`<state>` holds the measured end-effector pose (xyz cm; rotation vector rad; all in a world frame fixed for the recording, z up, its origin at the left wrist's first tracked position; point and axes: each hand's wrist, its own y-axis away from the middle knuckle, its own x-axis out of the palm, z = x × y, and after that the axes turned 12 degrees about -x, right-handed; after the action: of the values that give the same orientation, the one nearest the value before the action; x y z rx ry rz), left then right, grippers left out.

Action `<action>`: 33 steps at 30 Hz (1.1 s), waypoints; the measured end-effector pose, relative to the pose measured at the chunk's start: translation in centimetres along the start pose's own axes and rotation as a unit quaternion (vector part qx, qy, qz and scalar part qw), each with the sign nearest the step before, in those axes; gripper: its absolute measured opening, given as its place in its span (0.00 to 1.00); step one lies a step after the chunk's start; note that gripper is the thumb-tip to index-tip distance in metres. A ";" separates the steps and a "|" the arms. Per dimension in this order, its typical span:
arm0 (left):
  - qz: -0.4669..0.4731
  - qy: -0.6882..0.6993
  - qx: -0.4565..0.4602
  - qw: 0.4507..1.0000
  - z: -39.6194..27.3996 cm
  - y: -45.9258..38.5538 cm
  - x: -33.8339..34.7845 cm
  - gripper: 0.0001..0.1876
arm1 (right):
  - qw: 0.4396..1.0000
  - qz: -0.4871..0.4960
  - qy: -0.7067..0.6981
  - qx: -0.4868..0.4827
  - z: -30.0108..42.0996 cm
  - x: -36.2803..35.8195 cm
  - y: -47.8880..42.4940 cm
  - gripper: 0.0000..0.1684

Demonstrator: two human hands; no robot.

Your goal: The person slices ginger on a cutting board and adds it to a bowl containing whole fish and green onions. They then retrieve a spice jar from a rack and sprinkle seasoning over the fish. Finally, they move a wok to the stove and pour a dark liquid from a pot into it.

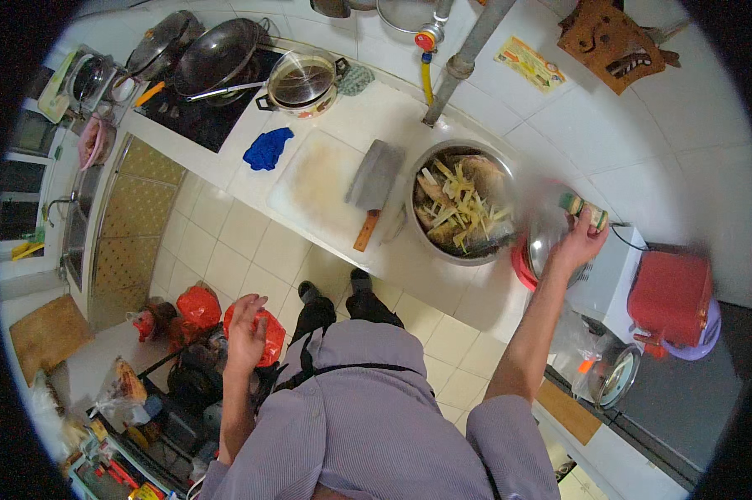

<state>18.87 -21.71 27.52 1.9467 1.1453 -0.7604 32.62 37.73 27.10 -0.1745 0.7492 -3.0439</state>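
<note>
My right hand (580, 245) grips a small seasoning jar (590, 212) with a green cap, held tilted above the metal lid on a red pot (523, 262). To its left on the counter stands a large steel pot (418, 215) with pieces of fish covered in pale yellow-green strips. A cleaver (376, 178) with a wooden handle lies on the white cutting board (316, 181) beside that pot. My left hand (246, 331) holds nothing, its fingers apart, in the air at my left side, above a red plastic bag (276, 340).
A blue cloth (268, 149) lies left of the board. Behind it stands a lidded pot (301, 84), near a wok (219, 59) on the black cooktop. A white appliance (610, 275) and a red container (670, 297) stand at the right. A grey pipe (460, 65) rises behind the counter.
</note>
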 end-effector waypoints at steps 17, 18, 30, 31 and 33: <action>-0.020 0.015 0.005 1.000 1.0 1.2 0.2 0.24 | 0.972 0.123 -0.038 0.195 -4.1 2.8 7.8 0.20; -0.023 0.002 0.013 1.000 1.2 1.3 0.2 0.24 | 0.974 0.095 -0.042 0.201 -3.0 3.1 8.2 0.21; -0.019 0.132 0.002 0.991 0.1 0.9 -0.7 0.24 | 0.754 0.069 -0.298 0.582 -0.4 5.6 15.8 0.16; -0.019 0.143 0.002 0.989 -0.2 0.7 -0.9 0.25 | 0.712 0.103 -0.335 0.608 0.8 6.8 18.3 0.15; -0.021 0.167 -0.005 0.986 -1.3 0.4 -1.5 0.26 | 0.647 0.180 -0.358 0.649 2.4 9.1 24.0 0.14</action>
<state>18.72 -21.44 29.53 2.0991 1.3874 -0.4580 23.20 15.09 19.06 -0.9016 -1.2370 -2.0266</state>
